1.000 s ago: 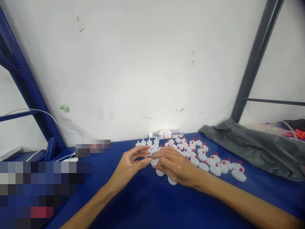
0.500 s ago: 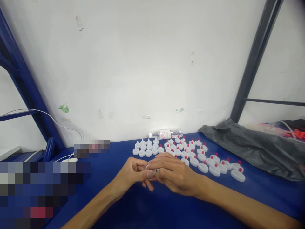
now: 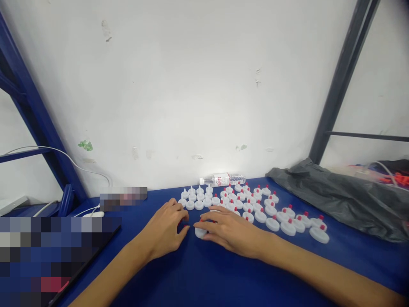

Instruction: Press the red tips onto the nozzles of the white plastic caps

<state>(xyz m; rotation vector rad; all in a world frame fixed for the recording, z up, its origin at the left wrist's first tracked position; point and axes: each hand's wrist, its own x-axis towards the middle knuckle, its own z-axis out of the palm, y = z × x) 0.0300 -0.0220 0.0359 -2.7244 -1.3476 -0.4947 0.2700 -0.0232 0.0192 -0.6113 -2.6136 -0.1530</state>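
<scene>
A round white nozzle cap [image 3: 200,233] rests on the blue table [image 3: 185,277], with a bit of red showing at its top. The fingers and thumb of my right hand [image 3: 230,230] are closed around it and partly cover it. My left hand [image 3: 166,228] is to its left, fingers bent and thumb apart, with nothing visible in it. Just beyond my left fingers stand several white nozzle caps with bare tips [image 3: 199,205]. Behind and right of my right hand are many similar caps with red tips [image 3: 272,224].
A clear plastic bottle [image 3: 222,179] lies along the wall behind the caps. Dark grey sheeting [image 3: 345,198] covers the right rear of the table. White cables [image 3: 92,209] and blurred-out items are at the left, beside a blue frame post [image 3: 47,115].
Both hands were together, handling a whitish piece between them. My left hand has let go and moved left; the cap now sits on the table in my right fingers.
</scene>
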